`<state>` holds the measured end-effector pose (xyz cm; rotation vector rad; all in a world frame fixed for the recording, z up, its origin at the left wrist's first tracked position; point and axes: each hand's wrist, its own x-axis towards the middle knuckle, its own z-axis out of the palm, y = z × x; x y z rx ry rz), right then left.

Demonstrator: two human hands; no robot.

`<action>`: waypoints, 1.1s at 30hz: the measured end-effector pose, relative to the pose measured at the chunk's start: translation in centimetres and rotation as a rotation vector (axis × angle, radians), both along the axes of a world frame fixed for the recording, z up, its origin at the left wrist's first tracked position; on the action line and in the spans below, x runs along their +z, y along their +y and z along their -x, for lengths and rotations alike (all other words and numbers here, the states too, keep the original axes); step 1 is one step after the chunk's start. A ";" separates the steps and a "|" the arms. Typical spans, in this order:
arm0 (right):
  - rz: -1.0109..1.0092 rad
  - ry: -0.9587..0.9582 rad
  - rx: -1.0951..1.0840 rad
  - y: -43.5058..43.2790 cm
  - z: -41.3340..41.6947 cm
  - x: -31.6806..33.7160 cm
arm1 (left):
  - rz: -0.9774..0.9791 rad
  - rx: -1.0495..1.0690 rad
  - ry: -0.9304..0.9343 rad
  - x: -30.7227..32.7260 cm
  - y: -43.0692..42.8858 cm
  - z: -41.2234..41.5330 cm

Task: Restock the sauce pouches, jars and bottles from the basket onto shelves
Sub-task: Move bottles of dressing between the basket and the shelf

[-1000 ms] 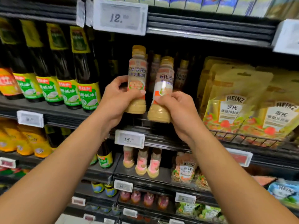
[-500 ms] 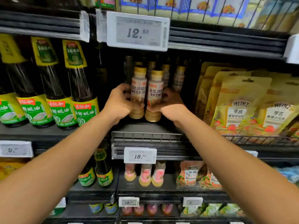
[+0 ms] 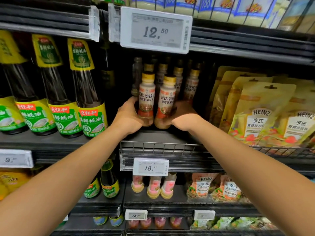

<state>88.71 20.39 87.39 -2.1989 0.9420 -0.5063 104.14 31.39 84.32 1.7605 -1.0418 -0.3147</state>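
Two small salad-dressing bottles with yellow caps stand side by side on the dark shelf (image 3: pixel 158 135). My left hand (image 3: pixel 127 115) grips the lower part of the left bottle (image 3: pixel 147 96). My right hand (image 3: pixel 183 115) grips the lower part of the right bottle (image 3: pixel 167 99). Both bottles are upright, bases at shelf level, in front of several matching bottles (image 3: pixel 191 82) further back. The basket is out of view.
Tall dark oyster-sauce bottles (image 3: pixel 87 92) stand to the left, Heinz pouches (image 3: pixel 260 114) behind a wire rail to the right. A price tag reading 12.50 (image 3: pixel 156 29) hangs just above the bottles. Lower shelves hold pink-labelled bottles (image 3: pixel 154 186) and more pouches (image 3: pixel 202 186).
Both hands have carried the two bottles from in front of the shelf edge inward and down onto the shelf. The view has moved closer to the shelf.
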 end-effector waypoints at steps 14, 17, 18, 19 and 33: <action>0.103 -0.003 -0.019 -3.2 -4.8 -0.5 | -0.036 0.224 0.031 0.0 -3.5 -1.7; 0.112 -0.009 -0.007 -3.7 -5.5 -0.5 | -0.036 0.220 0.021 0.0 -4.0 -2.1; 0.115 -0.006 -0.006 -3.8 -5.7 -0.4 | -0.033 0.221 0.020 0.0 -4.2 -2.3; 0.117 -0.001 -0.006 -3.9 -5.8 -0.4 | -0.036 0.226 0.016 0.1 -4.4 -2.4; 0.118 -0.008 -0.016 -4.8 -6.9 -0.9 | -0.037 0.193 0.060 0.2 -5.2 -3.0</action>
